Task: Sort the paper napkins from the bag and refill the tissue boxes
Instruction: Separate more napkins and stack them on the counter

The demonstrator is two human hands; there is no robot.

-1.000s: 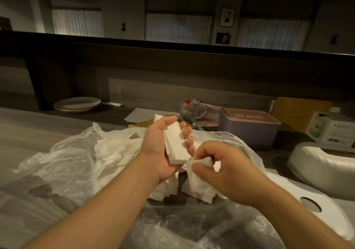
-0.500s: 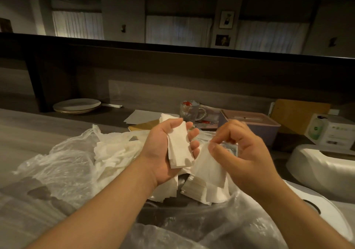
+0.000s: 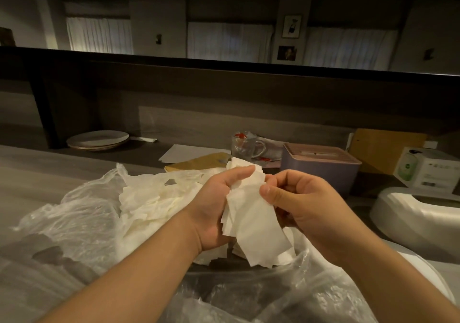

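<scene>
1. Head view, grip state: my left hand [image 3: 219,213] holds a fanned stack of napkins [image 3: 251,213] across its palm, thumb curled over the top edge. My right hand [image 3: 298,203] pinches the upper right corner of the front sheet between thumb and fingers.
2. Head view, location: the stack is held just above the plastic bag [image 3: 82,213]. More loose napkins [image 3: 154,200] lie inside the bag, left of my left hand.
3. Head view, progress: I judge sorting is partly done. Only the handful is gathered; the bag holds plenty more.
4. Head view, refilling: the lidded tissue box [image 3: 321,165] beyond the bag is closed. The white container [image 3: 418,215] right of the bag stands open; I cannot tell its contents.
5. Head view, orientation: the stack's long axis runs from upper left, far from me, to lower right, toward me, with the sheets slightly splayed.
</scene>
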